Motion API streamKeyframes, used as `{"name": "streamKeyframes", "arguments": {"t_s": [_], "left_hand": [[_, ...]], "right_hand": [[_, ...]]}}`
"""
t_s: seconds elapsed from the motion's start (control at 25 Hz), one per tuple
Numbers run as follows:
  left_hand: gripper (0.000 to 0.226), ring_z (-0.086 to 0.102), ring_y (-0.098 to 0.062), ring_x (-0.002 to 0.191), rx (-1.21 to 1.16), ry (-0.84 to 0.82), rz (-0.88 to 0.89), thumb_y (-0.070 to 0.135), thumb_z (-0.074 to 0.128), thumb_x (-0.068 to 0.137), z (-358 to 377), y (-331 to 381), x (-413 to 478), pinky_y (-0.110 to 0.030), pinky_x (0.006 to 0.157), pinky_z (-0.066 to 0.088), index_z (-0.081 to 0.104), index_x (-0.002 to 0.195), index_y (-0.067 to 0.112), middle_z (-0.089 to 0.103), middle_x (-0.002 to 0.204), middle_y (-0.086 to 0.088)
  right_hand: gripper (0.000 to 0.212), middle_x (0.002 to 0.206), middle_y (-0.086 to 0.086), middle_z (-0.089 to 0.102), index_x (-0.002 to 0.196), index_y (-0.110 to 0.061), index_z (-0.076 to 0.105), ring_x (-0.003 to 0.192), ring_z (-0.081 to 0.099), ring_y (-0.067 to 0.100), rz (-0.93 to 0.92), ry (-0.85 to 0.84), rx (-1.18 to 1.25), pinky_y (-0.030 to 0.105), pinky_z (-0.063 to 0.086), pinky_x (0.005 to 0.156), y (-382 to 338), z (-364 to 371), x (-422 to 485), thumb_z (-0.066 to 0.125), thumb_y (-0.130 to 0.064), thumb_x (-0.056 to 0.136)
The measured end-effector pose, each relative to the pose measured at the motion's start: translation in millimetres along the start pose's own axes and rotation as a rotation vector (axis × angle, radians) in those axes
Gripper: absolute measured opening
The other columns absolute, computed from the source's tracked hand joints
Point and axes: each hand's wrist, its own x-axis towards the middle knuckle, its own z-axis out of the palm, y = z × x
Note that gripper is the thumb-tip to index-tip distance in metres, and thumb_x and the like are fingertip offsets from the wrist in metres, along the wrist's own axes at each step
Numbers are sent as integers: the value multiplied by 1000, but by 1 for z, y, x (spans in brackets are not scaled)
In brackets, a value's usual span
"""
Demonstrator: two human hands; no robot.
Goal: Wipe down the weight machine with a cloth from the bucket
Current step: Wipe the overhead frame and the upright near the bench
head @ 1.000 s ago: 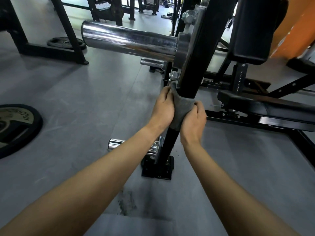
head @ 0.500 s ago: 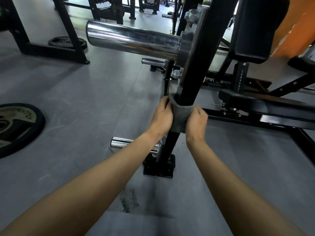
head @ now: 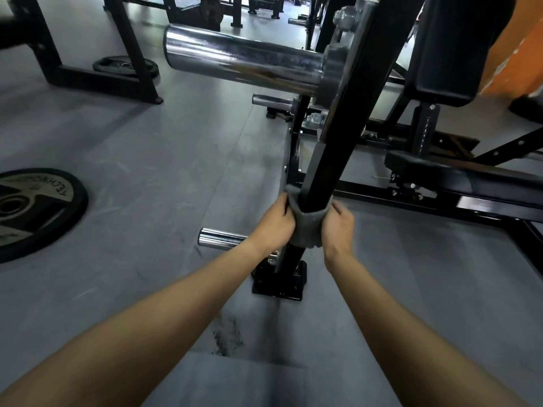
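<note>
A grey cloth [head: 307, 224] is wrapped round the slanted black post [head: 346, 121] of the weight machine, low on the post near its foot plate [head: 279, 284]. My left hand [head: 274, 223] grips the cloth's left side and my right hand [head: 338, 227] grips its right side, so both clamp it against the post. A thick chrome sleeve [head: 238, 60] juts left from the post higher up. The bucket is out of view.
A short chrome peg [head: 221, 239] sticks out left just below my left hand. A black weight plate [head: 32, 212] lies on the grey floor at left, another plate [head: 126, 66] farther back. The padded seat [head: 470, 174] and frame stand to the right.
Both hands have slid the cloth down the post, away from the chrome sleeve and toward the foot plate. Their grip on the cloth is unchanged.
</note>
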Motion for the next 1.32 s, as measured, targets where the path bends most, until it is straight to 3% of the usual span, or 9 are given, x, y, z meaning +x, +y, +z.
{"name": "streamKeyframes", "arguments": {"t_s": [0.12, 0.28, 0.4, 0.56, 0.76, 0.84, 0.96, 1.16, 1.32], "left_hand": [[18, 63, -9, 112, -77, 82, 20, 26, 44, 108, 4, 13, 4, -28, 98, 51, 55, 120, 32, 66, 113, 11], [24, 61, -18, 115, 16, 2, -54, 25, 42, 107, 8, -3, -4, -35, 100, 49, 53, 129, 26, 63, 119, 4], [28, 62, -20, 114, 30, 38, -56, 9, 44, 103, 3, 5, -7, -27, 92, 48, 57, 124, 20, 63, 112, 2], [28, 58, 6, 90, -94, 147, 35, 6, 45, 103, -1, 40, -6, -1, 67, 44, 58, 122, 22, 62, 99, 17], [33, 62, -15, 104, -36, 132, -94, 13, 43, 104, 7, 18, -15, -24, 82, 46, 62, 130, 21, 65, 111, 6], [36, 60, -15, 101, 20, 116, -142, 8, 41, 102, 12, 8, -24, -21, 76, 45, 62, 130, 18, 63, 108, 4], [36, 60, -15, 92, 85, 209, -100, 3, 46, 97, 21, 0, -37, -19, 69, 46, 64, 126, 15, 66, 103, 1], [16, 66, -19, 90, 254, 257, 14, 18, 60, 91, 31, -27, -52, -41, 77, 58, 59, 107, 18, 66, 103, 0], [16, 63, -15, 87, 218, 277, 35, 12, 62, 90, 22, -20, -47, -26, 70, 51, 58, 105, 16, 65, 98, 3]], "right_hand": [[27, 94, 0, 77, 90, -24, 75, 100, 71, 25, -79, 62, 72, 45, 58, 93, -15, 6, 5, 49, -29, 90], [29, 98, 0, 75, 94, -25, 74, 101, 69, 22, 9, 3, -21, 50, 56, 97, 3, 4, -1, 46, -29, 95], [29, 98, 3, 74, 96, -20, 73, 102, 69, 23, 31, -3, -31, 44, 57, 95, 3, 0, 0, 45, -21, 102], [30, 87, -1, 71, 83, -21, 70, 88, 65, 17, -109, 55, 105, 37, 54, 84, -25, 2, 8, 46, -16, 99], [28, 92, 0, 73, 90, -21, 72, 92, 67, 18, -73, -17, -47, 39, 56, 86, 2, -4, 12, 45, -20, 97], [28, 91, -3, 75, 89, -24, 75, 95, 69, 20, -9, -73, -153, 41, 58, 88, 16, -7, 15, 47, -24, 93], [26, 91, -5, 76, 93, -23, 78, 93, 70, 17, -37, -45, -159, 43, 59, 88, 17, -8, 17, 52, -21, 94], [25, 103, -5, 75, 110, -21, 75, 100, 69, 13, -66, 19, -130, 38, 57, 94, 15, -5, 20, 54, -24, 97], [27, 100, 0, 76, 104, -21, 77, 98, 70, 19, 15, 1, -179, 47, 57, 95, 27, -3, 18, 55, -31, 90]]}}
